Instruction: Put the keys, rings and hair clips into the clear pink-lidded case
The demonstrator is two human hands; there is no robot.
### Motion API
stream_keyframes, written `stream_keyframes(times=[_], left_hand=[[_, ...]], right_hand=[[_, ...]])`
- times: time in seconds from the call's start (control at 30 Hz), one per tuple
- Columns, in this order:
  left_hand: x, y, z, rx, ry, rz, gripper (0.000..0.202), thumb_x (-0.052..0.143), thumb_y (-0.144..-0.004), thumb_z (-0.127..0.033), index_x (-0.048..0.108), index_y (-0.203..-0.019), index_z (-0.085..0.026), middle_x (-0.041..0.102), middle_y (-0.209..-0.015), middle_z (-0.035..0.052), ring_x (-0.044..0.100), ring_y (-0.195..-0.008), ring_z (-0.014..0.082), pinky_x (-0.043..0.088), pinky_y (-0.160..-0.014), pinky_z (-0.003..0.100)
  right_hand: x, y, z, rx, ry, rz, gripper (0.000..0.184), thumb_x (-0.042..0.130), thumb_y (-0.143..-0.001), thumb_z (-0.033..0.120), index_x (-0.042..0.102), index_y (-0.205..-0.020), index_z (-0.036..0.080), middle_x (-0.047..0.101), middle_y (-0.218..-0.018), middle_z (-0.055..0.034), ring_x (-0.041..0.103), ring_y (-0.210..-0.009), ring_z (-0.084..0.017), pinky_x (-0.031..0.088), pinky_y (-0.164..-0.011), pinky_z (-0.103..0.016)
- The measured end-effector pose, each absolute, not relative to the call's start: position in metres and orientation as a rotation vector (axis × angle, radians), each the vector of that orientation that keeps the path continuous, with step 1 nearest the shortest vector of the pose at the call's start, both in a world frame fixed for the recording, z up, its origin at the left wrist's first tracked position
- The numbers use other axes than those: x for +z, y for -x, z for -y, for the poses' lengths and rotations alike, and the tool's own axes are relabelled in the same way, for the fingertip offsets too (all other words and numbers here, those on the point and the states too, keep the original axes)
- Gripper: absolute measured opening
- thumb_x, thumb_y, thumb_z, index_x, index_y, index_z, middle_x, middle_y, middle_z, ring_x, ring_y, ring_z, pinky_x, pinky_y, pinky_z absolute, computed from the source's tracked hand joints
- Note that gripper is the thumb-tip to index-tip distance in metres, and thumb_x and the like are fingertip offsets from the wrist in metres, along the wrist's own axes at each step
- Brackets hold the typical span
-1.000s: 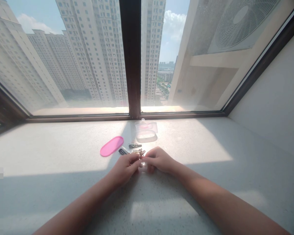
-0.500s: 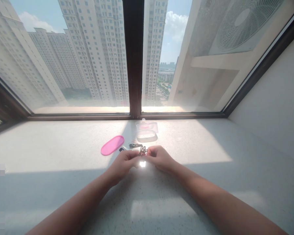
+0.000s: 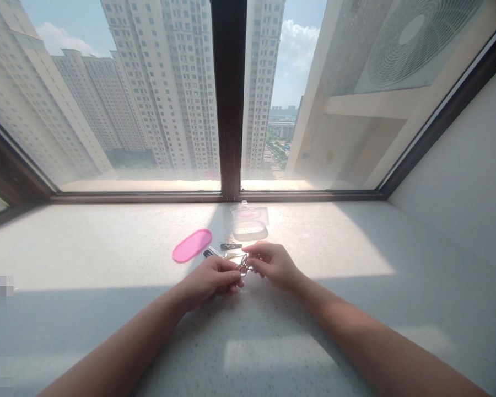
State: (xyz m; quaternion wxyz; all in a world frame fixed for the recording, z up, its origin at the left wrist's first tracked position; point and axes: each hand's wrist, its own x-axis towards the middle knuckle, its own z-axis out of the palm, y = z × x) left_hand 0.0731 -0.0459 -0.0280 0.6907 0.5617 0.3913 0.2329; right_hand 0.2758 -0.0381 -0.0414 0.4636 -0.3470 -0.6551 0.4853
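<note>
Both my hands meet over a white stone windowsill (image 3: pixel 107 309). My left hand (image 3: pixel 209 278) and my right hand (image 3: pixel 273 264) pinch a small looped metal wire piece (image 3: pixel 243 265) between their fingertips, fingers closed. Just beyond them on the sill lie a few small metal and dark pieces (image 3: pixel 227 248). A pink oval lid (image 3: pixel 192 245) lies flat to the left of those. A clear plastic box (image 3: pixel 249 221) stands behind them near the window frame.
A dark window frame (image 3: pixel 229 99) with a central post runs along the back of the sill. A white wall (image 3: pixel 463 165) rises on the right. Sunlight falls across the far half of the sill; the near half is in shadow.
The wire piece has dropped lower between my fingertips and turned. My right hand has lifted its fingers over it, and both hands have shifted slightly right.
</note>
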Motion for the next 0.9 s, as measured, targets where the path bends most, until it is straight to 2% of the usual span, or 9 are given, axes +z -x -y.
stream_keyframes(times=[0.13,0.33,0.53,0.8,0.9], left_hand=[[-0.0264,-0.0707,0.0448,0.485,-1.220,-0.873,0.030,0.071,-0.073,-0.040,0.071,-0.080,-0.010,0.067,-0.074,0.0070,0.056,-0.058,0.0104,0.039,-0.056,0.022],[-0.0232,-0.0672,0.0435,0.426,-1.190,-0.873,0.029,0.076,-0.069,-0.038,0.071,-0.075,-0.010,0.066,-0.068,0.0058,0.055,-0.056,0.0103,0.038,-0.053,0.021],[-0.0217,-0.0660,0.0439,0.376,-1.129,-0.848,0.032,0.078,-0.067,-0.037,0.073,-0.083,-0.010,0.067,-0.071,0.0061,0.055,-0.056,0.0098,0.040,-0.055,0.022],[-0.0242,-0.0632,0.0429,0.348,-1.137,-0.816,0.029,0.078,-0.067,-0.036,0.074,-0.079,-0.010,0.066,-0.068,0.0054,0.051,-0.050,0.0081,0.037,-0.051,0.021],[-0.0240,-0.0627,0.0432,0.334,-1.134,-0.820,0.031,0.078,-0.066,-0.036,0.074,-0.080,-0.009,0.066,-0.067,0.0054,0.051,-0.050,0.0080,0.036,-0.049,0.020]], right_hand=[[-0.0421,-0.2760,0.0394,1.209,0.779,1.593,0.037,0.071,-0.076,0.026,0.064,-0.111,0.016,0.061,-0.066,-0.0002,0.054,-0.054,-0.011,0.047,-0.049,-0.024],[-0.0369,-0.2770,0.0439,0.903,0.759,1.763,0.034,0.070,-0.078,0.026,0.066,-0.111,0.019,0.065,-0.077,-0.0042,0.064,-0.069,-0.016,0.054,-0.065,-0.031],[-0.0350,-0.2780,0.0454,0.666,0.693,1.876,0.029,0.067,-0.081,0.024,0.067,-0.110,0.022,0.064,-0.075,-0.0037,0.061,-0.067,-0.015,0.052,-0.063,-0.028],[-0.0327,-0.2781,0.0451,0.686,0.726,1.928,0.024,0.066,-0.083,0.031,0.072,-0.103,0.021,0.062,-0.074,-0.0041,0.059,-0.065,-0.015,0.050,-0.063,-0.028],[-0.0329,-0.2792,0.0443,0.752,0.755,1.948,0.019,0.067,-0.082,0.031,0.074,-0.095,0.019,0.061,-0.074,-0.0045,0.058,-0.065,-0.014,0.049,-0.061,-0.027]])
